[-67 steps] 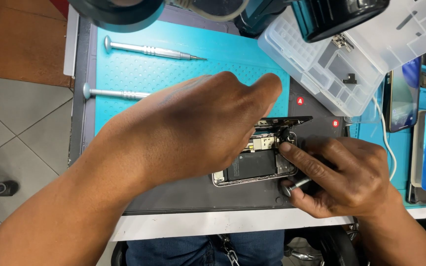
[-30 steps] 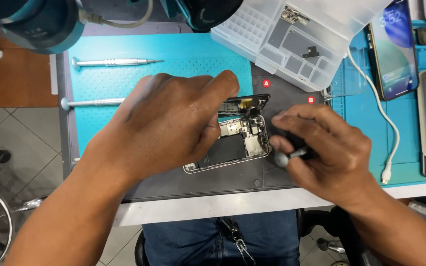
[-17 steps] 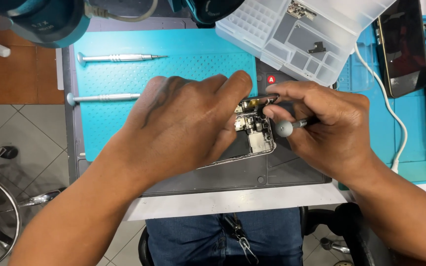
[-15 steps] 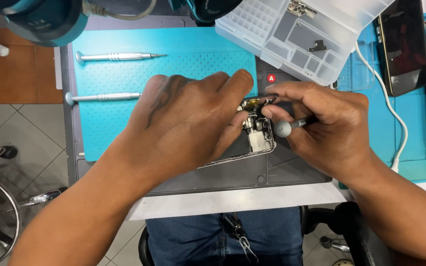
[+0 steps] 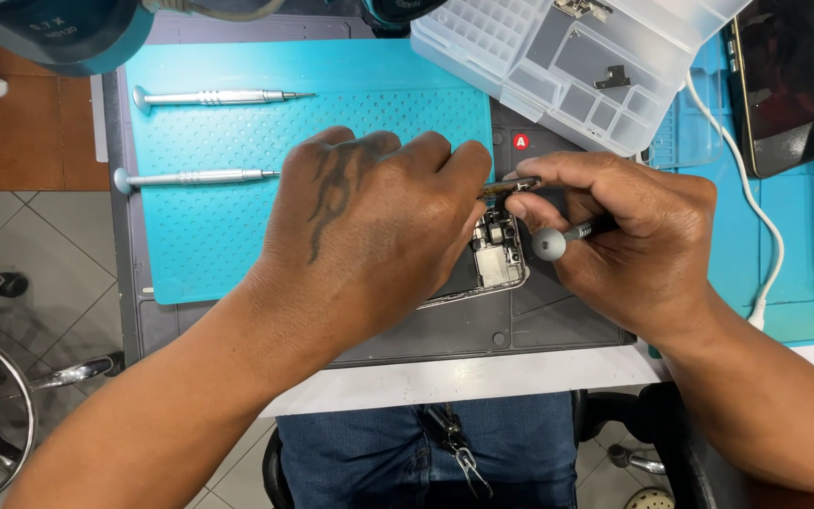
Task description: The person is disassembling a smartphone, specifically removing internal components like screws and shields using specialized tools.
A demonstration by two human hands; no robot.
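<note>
Left hand: laid over the opened phone, pinning it.
Right hand: closed around a screwdriver, at 3 o'clock.
Progress: the phone's insides are exposed; reassembly is judged outstanding.

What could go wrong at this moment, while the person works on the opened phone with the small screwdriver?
The left hand covers most of the opened phone, so the view of the work is poor and the screwdriver in the right hand might slip onto exposed parts. A loosened screw could perhaps roll off the dark mat over the table edge nearby. The open parts tray could be bumped.
</note>
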